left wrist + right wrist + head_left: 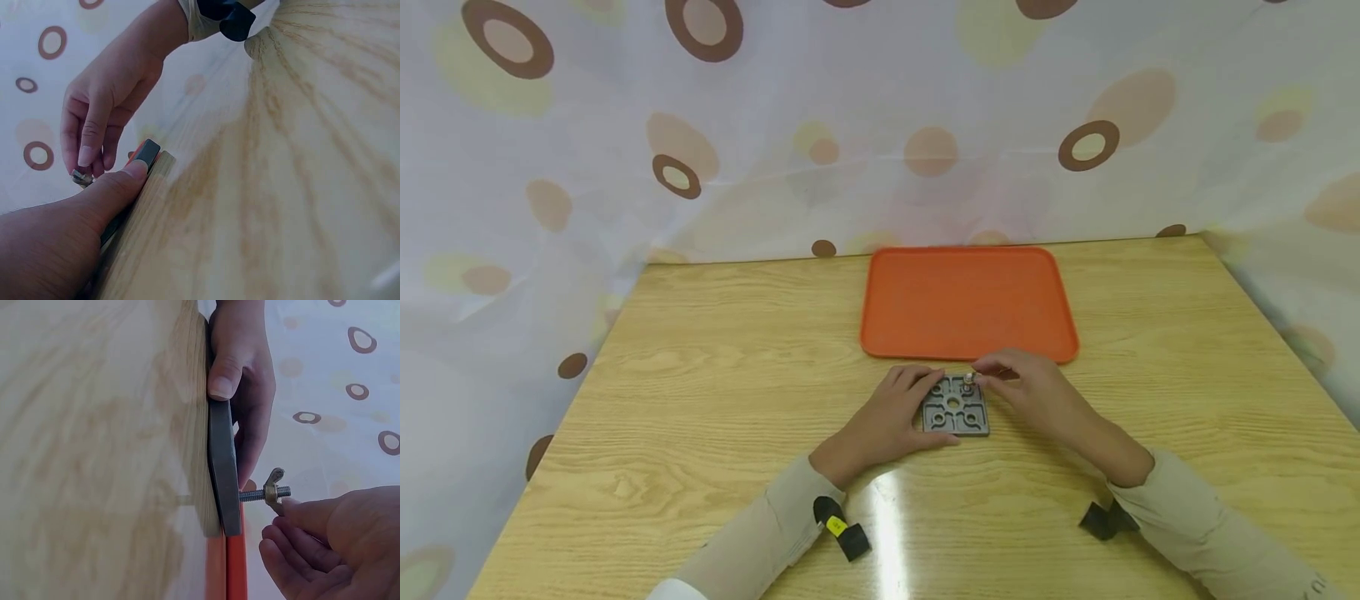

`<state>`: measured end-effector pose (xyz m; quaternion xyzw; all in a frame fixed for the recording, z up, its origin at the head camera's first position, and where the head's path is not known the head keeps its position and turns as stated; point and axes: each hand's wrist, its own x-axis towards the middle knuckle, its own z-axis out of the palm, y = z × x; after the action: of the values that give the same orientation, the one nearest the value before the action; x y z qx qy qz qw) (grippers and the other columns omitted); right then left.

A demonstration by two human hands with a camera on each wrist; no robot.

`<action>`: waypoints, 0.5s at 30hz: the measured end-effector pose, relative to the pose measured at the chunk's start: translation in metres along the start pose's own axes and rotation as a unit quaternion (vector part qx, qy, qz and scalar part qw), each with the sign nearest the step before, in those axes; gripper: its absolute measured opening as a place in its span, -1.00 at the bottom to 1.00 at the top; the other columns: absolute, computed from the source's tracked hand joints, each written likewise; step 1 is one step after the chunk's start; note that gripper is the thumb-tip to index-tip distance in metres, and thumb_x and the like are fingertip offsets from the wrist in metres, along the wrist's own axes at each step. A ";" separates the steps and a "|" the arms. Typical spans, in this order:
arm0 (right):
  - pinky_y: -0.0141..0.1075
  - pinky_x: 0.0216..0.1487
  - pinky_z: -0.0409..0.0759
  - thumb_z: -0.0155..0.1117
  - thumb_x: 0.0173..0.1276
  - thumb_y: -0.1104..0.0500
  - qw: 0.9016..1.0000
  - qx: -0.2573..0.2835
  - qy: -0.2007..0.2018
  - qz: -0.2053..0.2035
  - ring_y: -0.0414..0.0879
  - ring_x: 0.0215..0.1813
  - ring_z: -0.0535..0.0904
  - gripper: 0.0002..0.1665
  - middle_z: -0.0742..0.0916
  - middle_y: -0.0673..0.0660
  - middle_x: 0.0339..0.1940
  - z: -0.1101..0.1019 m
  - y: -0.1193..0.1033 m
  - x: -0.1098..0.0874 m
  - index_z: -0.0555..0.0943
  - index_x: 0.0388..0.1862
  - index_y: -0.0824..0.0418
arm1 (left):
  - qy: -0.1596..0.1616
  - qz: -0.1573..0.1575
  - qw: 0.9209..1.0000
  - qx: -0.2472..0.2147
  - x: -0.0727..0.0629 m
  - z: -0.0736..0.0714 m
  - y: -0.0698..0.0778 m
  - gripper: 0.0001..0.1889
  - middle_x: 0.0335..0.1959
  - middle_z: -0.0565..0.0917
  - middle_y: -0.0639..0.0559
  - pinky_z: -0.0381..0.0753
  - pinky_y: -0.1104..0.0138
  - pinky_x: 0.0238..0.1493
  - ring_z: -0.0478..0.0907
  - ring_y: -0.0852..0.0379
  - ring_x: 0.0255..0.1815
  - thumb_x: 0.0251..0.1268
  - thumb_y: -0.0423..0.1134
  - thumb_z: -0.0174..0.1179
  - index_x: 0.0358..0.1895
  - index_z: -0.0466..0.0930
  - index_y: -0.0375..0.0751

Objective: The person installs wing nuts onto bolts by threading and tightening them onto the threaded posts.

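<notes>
A square grey metal plate (954, 419) with a round middle hole and smaller holes near its corners lies on the table. My left hand (887, 418) grips it from the left, thumb along the near edge and fingers at the far edge. From its far right corner a threaded bolt (252, 495) sticks up. On that bolt, near the top and apart from the plate, sits a wing nut (272, 493). Thumb and forefinger of my right hand (1037, 398) pinch the wing nut; the forefinger's contact is partly hidden.
An orange tray (962, 304) lies just beyond the plate, close to both hands. The wooden table (737, 350) extends to either side. Behind it hangs a white curtain (880, 100) with brown and yellow spots. Black straps with small devices are on both sleeves.
</notes>
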<state>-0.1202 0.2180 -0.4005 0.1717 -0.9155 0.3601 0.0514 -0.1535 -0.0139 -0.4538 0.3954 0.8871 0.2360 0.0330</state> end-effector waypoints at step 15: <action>-0.31 -0.21 0.57 0.29 0.25 0.25 1.000 0.004 -0.023 0.015 -0.20 -0.24 0.60 -0.92 0.70 -0.07 -0.33 -0.005 0.000 0.000 0.68 -0.28 0.13 | 0.004 0.007 1.000 0.001 0.000 -0.001 0.003 -0.02 0.29 0.24 0.10 0.25 0.25 0.22 0.11 0.15 0.25 -0.01 0.48 0.02 0.43 0.11 -0.03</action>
<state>-0.1201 0.2213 -0.3965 0.1670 -0.9174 0.3605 0.0239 -0.1519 -0.0129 -0.4514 0.4006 0.8847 0.2370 0.0273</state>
